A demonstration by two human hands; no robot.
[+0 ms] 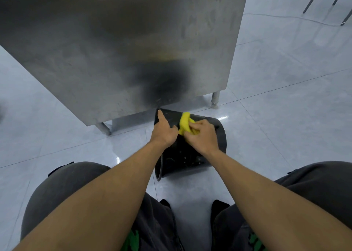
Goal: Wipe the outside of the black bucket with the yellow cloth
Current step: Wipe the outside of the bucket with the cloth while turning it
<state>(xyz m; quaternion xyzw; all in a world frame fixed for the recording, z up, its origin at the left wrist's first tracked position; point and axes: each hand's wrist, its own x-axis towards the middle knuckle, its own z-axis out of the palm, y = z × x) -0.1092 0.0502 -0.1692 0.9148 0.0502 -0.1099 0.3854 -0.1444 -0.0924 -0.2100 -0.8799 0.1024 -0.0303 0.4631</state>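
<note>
knees: dark trousers at the bottom of the view, both forearms reaching forward between them.
black bucket [221, 136]: lying tipped on the floor [285, 98] straight ahead, between the knees and the steel cabinet.
bucket axis: long axis runs near to far; open mouth seems turned toward the person, closed end away.
bucket contents: interior dark; a few pale specks seen low inside, otherwise nothing can be told.
left hand [162, 132]: laid on the bucket's upper left side, fingers narrow and stretched toward the far edge; judged to be steadying it.
right hand [202, 136]: closed round the yellow cloth [185, 122], pressed to the bucket's top side.
cloth position: bunched, sticking out ahead of the right hand, touching the black wall near the far end.
nearer hand: both at much the same reach; the right one carries the cloth, so the wiping falls to it.
coming move: judged a stroke along or around the outer wall, bucket likely to need turning for hidden sides.
steel cabinet [133, 51]: just behind the bucket, raised on short legs.
</note>
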